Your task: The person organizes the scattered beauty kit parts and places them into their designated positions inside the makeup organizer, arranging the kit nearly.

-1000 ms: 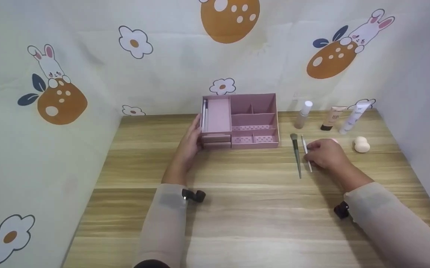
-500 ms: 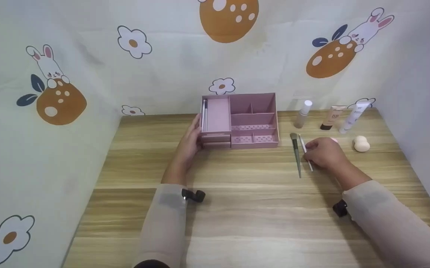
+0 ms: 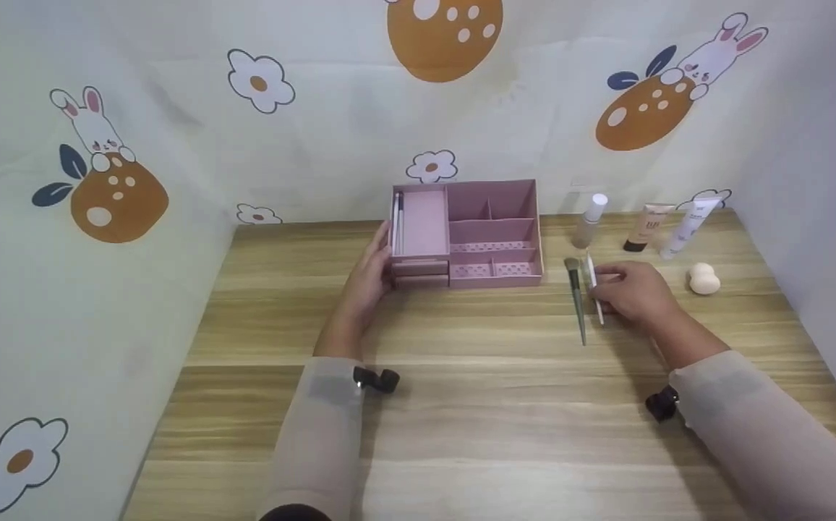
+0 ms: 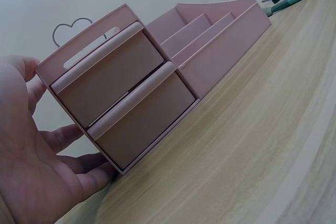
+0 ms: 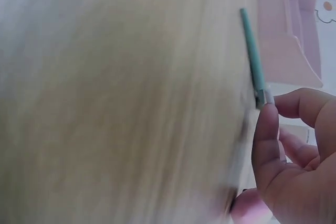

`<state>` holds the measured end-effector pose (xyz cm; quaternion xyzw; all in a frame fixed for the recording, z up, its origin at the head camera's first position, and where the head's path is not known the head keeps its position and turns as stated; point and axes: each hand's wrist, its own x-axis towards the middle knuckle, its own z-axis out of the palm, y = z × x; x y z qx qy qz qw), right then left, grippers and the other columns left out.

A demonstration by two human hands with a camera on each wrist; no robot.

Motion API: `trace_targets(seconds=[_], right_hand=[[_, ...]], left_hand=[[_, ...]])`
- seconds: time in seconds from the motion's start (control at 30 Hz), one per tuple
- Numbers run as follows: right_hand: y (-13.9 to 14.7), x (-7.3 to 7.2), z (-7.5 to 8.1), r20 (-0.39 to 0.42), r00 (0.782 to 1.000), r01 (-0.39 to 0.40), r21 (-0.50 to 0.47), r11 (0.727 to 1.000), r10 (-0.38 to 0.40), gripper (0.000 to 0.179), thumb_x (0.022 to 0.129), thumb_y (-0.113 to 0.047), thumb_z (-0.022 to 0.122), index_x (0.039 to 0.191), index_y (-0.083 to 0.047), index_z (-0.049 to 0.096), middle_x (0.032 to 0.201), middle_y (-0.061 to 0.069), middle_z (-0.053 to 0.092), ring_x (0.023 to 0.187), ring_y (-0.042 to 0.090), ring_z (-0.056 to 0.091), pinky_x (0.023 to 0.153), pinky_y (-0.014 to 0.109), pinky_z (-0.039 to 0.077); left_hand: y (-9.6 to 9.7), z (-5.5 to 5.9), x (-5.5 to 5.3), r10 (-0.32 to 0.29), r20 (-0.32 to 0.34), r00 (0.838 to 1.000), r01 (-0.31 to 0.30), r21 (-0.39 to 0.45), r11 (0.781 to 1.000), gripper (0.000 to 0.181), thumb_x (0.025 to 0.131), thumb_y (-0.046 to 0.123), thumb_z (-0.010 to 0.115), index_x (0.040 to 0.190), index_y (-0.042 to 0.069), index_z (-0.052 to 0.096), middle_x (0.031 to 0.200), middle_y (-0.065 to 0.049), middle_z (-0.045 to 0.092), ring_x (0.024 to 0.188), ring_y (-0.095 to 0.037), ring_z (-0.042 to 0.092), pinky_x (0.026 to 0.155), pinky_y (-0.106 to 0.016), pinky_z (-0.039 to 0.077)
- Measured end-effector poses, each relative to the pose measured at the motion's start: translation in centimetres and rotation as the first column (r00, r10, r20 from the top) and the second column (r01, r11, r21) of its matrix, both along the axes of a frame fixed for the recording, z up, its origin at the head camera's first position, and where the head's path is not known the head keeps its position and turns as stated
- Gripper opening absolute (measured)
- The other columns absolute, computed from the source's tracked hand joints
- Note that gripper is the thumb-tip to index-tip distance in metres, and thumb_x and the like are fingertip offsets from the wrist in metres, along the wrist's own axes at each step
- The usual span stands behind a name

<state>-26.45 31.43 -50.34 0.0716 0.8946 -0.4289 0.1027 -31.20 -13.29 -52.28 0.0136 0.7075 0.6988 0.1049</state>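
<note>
My left hand (image 4: 44, 145) rests against the left side of a pink desktop organizer (image 3: 494, 283), its fingers spread along the wall and the thumb near the top edge. Between thumb and fingertips my right hand (image 3: 631, 293) pinches a slim white makeup brush (image 3: 596, 300), now tilted, its upper end raised. Just left of that lies a larger makeup brush (image 3: 578, 307) with a green handle and dark bristles. Two slim brushes (image 3: 398, 224) lie in the organizer's top left tray. Below the tray are two drawers (image 4: 142, 114), both pushed in.
A white-capped bottle (image 3: 589, 221), a beige tube (image 3: 648, 228) and a white tube (image 3: 689, 228) stand at the back right. A cream makeup sponge (image 3: 703, 278) sits right of my right hand. A pink rounded object (image 5: 251, 206) shows below that hand in the right wrist view.
My right hand has taken up the white brush and tipped its upper end upward, shifting slightly away from me. The left hand and the organizer have stayed in place.
</note>
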Motion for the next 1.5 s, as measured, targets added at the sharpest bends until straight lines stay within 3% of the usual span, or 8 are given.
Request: trace_targets(seconds=[0.17, 0.3, 0.43, 0.6, 0.73, 1.0, 1.23, 1.5], right_hand=[[-0.5, 0.0, 0.7, 0.018, 0.999, 0.051, -0.159, 0.986, -0.049, 0.058, 0.096, -0.014, 0.073, 0.150, 0.003, 0.058, 0.095, 0.000, 0.080, 0.074, 0.003, 0.073, 0.071, 0.021, 0.064], [-0.9, 0.1, 1.1, 0.012, 0.998, 0.066, -0.231, 0.971, -0.065, 0.060, 0.096, -0.014, 0.072, 0.152, 0.001, 0.057, 0.087, -0.009, 0.076, 0.075, 0.004, 0.073, 0.074, 0.024, 0.065], [-1.5, 0.3, 1.7, 0.012, 0.998, 0.069, -0.319, 0.945, -0.069, 0.060, 0.097, -0.012, 0.071, 0.153, 0.001, 0.055, 0.084, -0.012, 0.072, 0.073, 0.004, 0.071, 0.075, 0.026, 0.065], [-2.7, 0.4, 2.4, 0.033, 0.997, 0.073, -0.441, 0.895, -0.065, 0.061, 0.098, -0.011, 0.072, 0.154, 0.001, 0.052, 0.089, -0.010, 0.073, 0.073, 0.005, 0.070, 0.079, 0.026, 0.066], [-4.0, 0.3, 3.0, 0.033, 0.998, 0.061, -0.490, 0.869, -0.052, 0.060, 0.098, -0.010, 0.072, 0.154, 0.000, 0.052, 0.093, -0.008, 0.073, 0.077, 0.006, 0.071, 0.082, 0.025, 0.066], [-7.0, -0.3, 4.0, -0.005, 0.999, 0.024, -0.562, 0.826, -0.032, 0.056, 0.098, -0.002, 0.071, 0.151, 0.004, 0.054, 0.095, -0.002, 0.073, 0.073, 0.008, 0.070, 0.076, 0.025, 0.066], [-9.5, -1.0, 4.7, -0.015, 1.000, 0.001, -0.640, 0.769, -0.014, 0.052, 0.096, 0.003, 0.069, 0.147, 0.003, 0.057, 0.098, 0.001, 0.074, 0.075, 0.012, 0.071, 0.075, 0.025, 0.066], [-12.8, -1.9, 5.2, -0.030, 0.999, -0.002, -0.633, 0.774, -0.022, 0.051, 0.095, 0.000, 0.071, 0.145, -0.001, 0.061, 0.095, -0.003, 0.076, 0.073, 0.011, 0.070, 0.073, 0.028, 0.066]], left_hand=[[0.1, -0.1, -0.1, 0.003, 0.003, 1.000, -0.003, 0.032, 0.999, 0.053, 0.112, 0.040, 0.037, 0.162, 0.057, 0.033, 0.183, 0.007, 0.009, 0.166, -0.038, 0.023, 0.131, -0.060, 0.031], [0.1, -0.1, -0.2, 0.002, 0.003, 1.000, -0.002, 0.038, 0.999, 0.053, 0.113, 0.040, 0.037, 0.163, 0.057, 0.033, 0.183, 0.005, 0.010, 0.164, -0.040, 0.027, 0.129, -0.061, 0.035], [0.1, -0.1, -0.1, 0.006, 0.002, 1.000, -0.006, 0.028, 1.000, 0.052, 0.113, 0.040, 0.037, 0.161, 0.059, 0.034, 0.183, 0.005, 0.010, 0.163, -0.040, 0.030, 0.128, -0.060, 0.037], [0.0, -0.2, -0.1, 0.013, 0.000, 1.000, -0.013, 0.008, 1.000, 0.050, 0.112, 0.043, 0.038, 0.158, 0.063, 0.034, 0.183, 0.006, 0.011, 0.164, -0.040, 0.029, 0.128, -0.061, 0.036], [0.0, -0.3, -0.1, 0.015, -0.002, 1.000, -0.015, 0.006, 1.000, 0.051, 0.112, 0.043, 0.038, 0.159, 0.061, 0.034, 0.183, 0.007, 0.012, 0.163, -0.041, 0.029, 0.128, -0.062, 0.036], [0.0, -0.1, -0.1, 0.003, -0.004, 1.000, -0.003, 0.011, 1.000, 0.051, 0.113, 0.043, 0.037, 0.160, 0.060, 0.033, 0.183, 0.008, 0.012, 0.165, -0.040, 0.026, 0.129, -0.064, 0.033], [0.1, -0.1, -0.1, -0.006, -0.005, 1.000, 0.006, 0.038, 0.999, 0.052, 0.113, 0.042, 0.037, 0.162, 0.057, 0.032, 0.183, 0.008, 0.011, 0.167, -0.036, 0.020, 0.132, -0.063, 0.028], [0.1, 0.0, 0.0, 0.001, 0.004, 1.000, -0.001, 0.045, 0.999, 0.051, 0.113, 0.042, 0.038, 0.160, 0.059, 0.034, 0.183, 0.007, 0.012, 0.165, -0.038, 0.026, 0.131, -0.061, 0.031]])
